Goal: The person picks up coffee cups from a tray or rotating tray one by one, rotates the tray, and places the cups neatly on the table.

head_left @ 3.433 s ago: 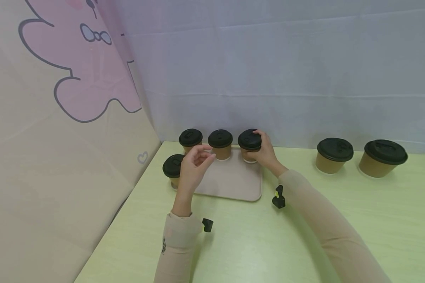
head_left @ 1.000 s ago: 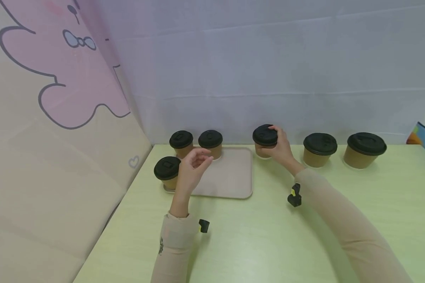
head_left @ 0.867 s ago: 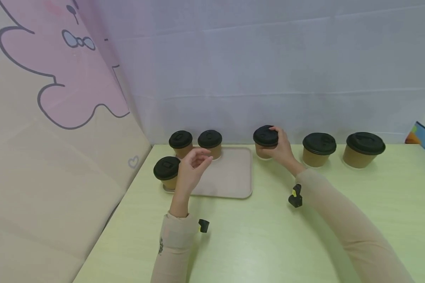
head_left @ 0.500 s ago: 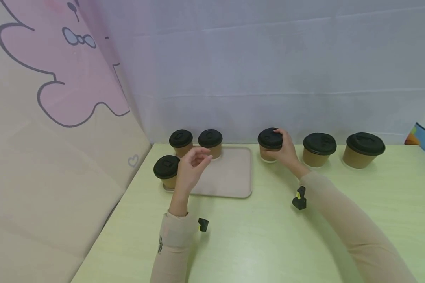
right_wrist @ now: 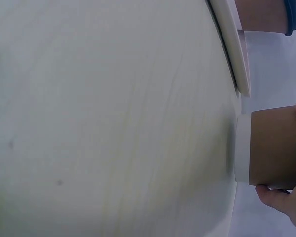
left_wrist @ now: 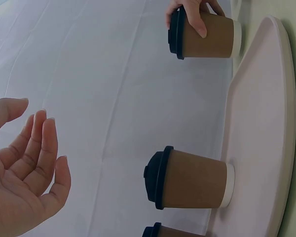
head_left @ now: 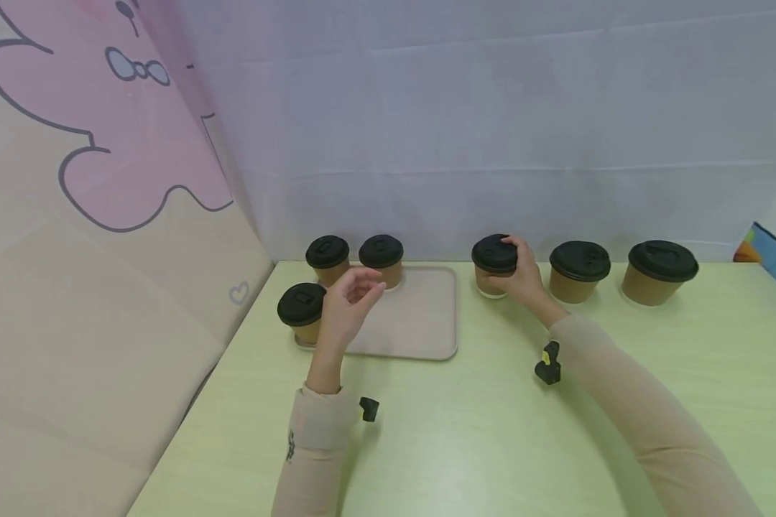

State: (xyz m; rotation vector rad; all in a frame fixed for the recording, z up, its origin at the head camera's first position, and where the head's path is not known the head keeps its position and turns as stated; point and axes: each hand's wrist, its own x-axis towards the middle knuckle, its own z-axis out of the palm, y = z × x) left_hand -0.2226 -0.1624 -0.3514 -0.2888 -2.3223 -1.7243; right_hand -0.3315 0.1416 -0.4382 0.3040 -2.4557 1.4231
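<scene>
My right hand (head_left: 528,283) grips a brown paper coffee cup (head_left: 491,255) with a black lid, thumb on one side and fingers over the lid edge. The cup stands upright just right of the pale tray (head_left: 420,316); in the right wrist view the white base of the coffee cup (right_wrist: 274,148) is right at the table surface. My left hand (head_left: 348,305) hovers over the tray's left part, fingers loosely curved and holding nothing, also plain in the left wrist view. Three lidded cups stand on the tray, including the back middle cup (head_left: 381,251) and front left cup (head_left: 301,304), partly hidden by my left hand.
Two more lidded cups, a nearer one (head_left: 579,262) and a farther one (head_left: 661,262), stand on the table (head_left: 453,445) to the right. A grey-white cloth wall (head_left: 427,143) rises behind, and a patterned one (head_left: 136,287) borders the left side.
My right hand has carried the coffee cup from the tray's back right to the table right of the tray, and set it lower. My left hand stays over the tray.
</scene>
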